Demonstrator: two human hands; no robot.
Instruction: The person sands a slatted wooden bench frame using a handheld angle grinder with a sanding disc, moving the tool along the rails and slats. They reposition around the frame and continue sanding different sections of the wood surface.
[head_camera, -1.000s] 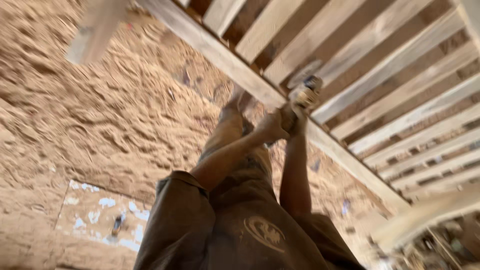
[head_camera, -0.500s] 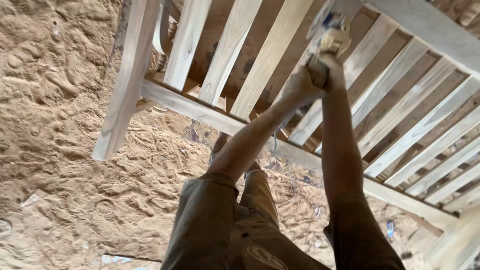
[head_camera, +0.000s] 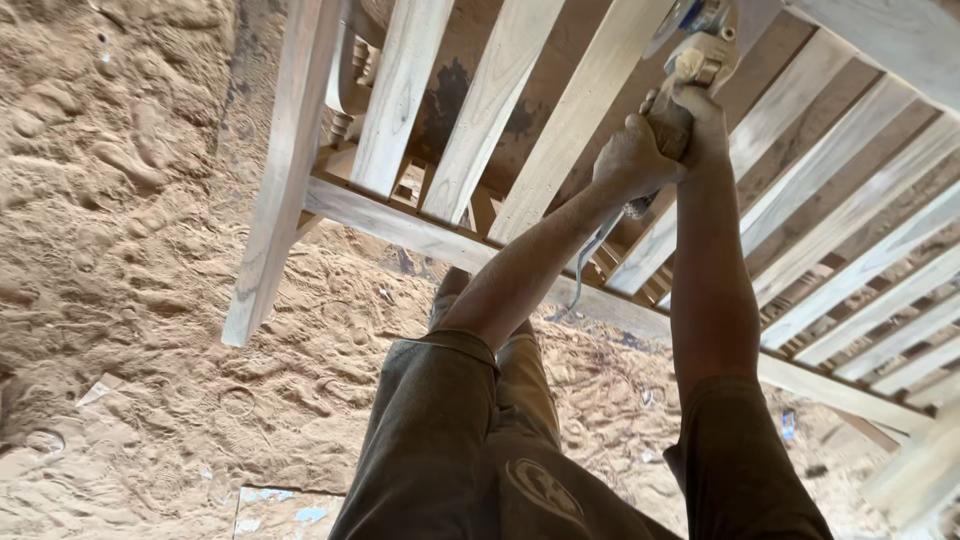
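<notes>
Both hands, left hand (head_camera: 632, 160) and right hand (head_camera: 695, 110), are clenched around a power tool (head_camera: 700, 45) against wooden slats (head_camera: 585, 110); its dangling cord (head_camera: 590, 265) below could snag and jerk it.

Scraps of printed paper on the sawdust floor

A pale sheet with blue patches (head_camera: 285, 510) lies at the bottom edge, a small white scrap (head_camera: 97, 389) near the left; no screens or signs.
</notes>
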